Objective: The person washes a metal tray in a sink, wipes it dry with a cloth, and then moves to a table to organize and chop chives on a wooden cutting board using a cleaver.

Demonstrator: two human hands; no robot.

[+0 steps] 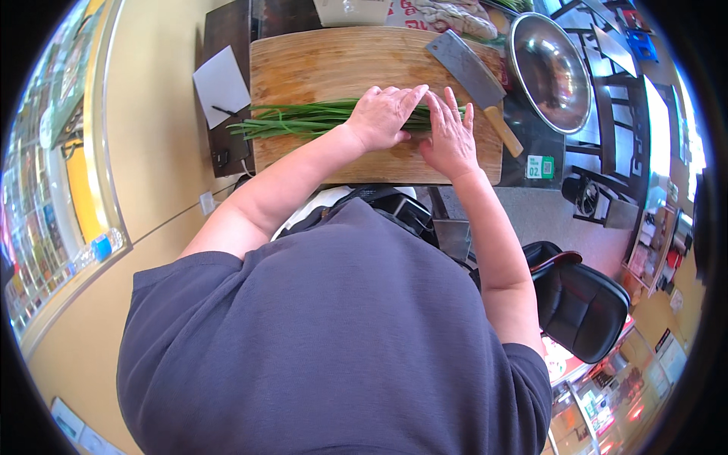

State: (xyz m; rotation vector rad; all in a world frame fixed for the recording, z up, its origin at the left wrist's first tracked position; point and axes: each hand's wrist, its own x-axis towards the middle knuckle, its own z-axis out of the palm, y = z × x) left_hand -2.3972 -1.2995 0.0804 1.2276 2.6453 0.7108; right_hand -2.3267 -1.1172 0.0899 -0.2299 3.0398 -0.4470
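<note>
A bunch of long green leaves, which look like garlic chives (307, 118), lies crosswise on a thick wooden cutting board (347, 62). Their loose tips reach past the board's left edge. My left hand (382, 116) is laid over the bunch, fingers stretched across it and thumb on the near side. At the right end of the bunch, my right hand (452, 133) touches the leaves with its fingers spread; its fingertips nearly meet those of my left. A cleaver (466, 67) with a wooden handle rests on the board's right side, its handle over the edge.
Right of the board stands a large steel bowl (549, 68). Behind the board are a white container (352, 12) and a crumpled cloth (458, 20). White paper (219, 79) with a black pen (224, 110) lies to the left. A black chair (586, 307) stands behind my right arm.
</note>
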